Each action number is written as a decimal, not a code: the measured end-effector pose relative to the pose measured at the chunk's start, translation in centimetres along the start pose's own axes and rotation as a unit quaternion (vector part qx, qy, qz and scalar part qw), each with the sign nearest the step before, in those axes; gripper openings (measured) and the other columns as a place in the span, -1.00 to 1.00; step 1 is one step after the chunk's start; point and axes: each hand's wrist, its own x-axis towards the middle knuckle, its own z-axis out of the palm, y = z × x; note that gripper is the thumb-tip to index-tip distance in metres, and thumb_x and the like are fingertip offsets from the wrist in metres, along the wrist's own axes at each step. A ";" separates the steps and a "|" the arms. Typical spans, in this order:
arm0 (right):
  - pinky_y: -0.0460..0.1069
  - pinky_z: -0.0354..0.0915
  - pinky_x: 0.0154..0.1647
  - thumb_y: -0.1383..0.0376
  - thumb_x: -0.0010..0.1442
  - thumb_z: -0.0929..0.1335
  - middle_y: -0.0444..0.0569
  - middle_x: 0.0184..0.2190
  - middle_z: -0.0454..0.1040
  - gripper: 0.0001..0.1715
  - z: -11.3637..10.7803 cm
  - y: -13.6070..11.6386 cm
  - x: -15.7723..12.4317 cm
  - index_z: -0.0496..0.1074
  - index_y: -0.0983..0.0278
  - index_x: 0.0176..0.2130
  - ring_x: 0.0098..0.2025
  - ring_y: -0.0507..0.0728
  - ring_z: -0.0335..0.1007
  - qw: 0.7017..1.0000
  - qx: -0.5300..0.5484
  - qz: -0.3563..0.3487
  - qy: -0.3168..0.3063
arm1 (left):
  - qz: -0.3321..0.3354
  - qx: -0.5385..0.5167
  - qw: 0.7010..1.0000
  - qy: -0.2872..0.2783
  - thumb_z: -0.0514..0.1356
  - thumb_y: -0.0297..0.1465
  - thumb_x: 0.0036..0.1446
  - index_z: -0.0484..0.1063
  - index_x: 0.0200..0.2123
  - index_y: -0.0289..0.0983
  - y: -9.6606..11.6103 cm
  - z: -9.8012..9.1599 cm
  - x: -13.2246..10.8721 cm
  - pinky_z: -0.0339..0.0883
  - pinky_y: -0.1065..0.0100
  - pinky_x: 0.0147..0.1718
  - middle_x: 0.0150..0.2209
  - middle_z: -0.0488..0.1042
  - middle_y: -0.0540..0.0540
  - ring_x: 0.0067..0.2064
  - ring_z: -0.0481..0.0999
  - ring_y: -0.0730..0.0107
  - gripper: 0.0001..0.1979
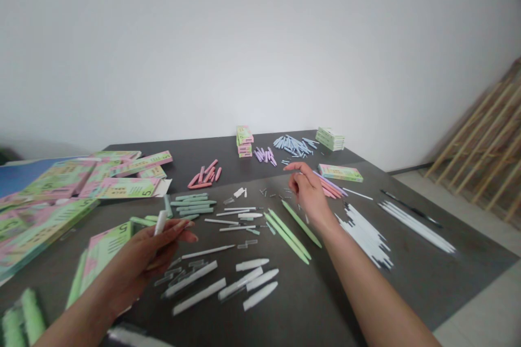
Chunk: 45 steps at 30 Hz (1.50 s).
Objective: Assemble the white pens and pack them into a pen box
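Observation:
My left hand (157,249) is closed around a white pen part (160,223), whose end sticks up between the fingers; the rest is hidden in the palm. My right hand (307,190) hovers over the table's middle, its index finger stretched left and the others loosely curled; nothing shows in it. Below it lie bright green pen barrels (290,236) and tiny dark pen tips (266,193). Between the hands are thin white refills (238,222). Nearer me lie white barrels (199,296), white pointed pieces (260,295) and clear caps (195,271).
Printed pen boxes (126,188) pile up at left. Dull green pieces (193,203), pink pieces (207,174), purple pieces (265,155) and blue pieces (293,145) lie farther back. At right are white refills (364,236), white pens (417,226) and a black pen (411,208).

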 end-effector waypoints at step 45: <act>-0.07 0.22 -0.33 0.30 0.23 0.27 0.10 -0.32 0.50 -0.80 7.9 -0.6 0.9 0.45 0.37 -0.26 -0.27 0.12 0.42 0.869 -0.425 0.055 -0.246 | 0.043 -0.045 0.998 -0.016 0.22 -0.10 -0.03 0.45 -0.50 -0.34 0.0 0.9 -0.3 -0.32 0.50 -0.73 -0.75 -0.07 0.20 -0.68 -0.18 0.66 -0.62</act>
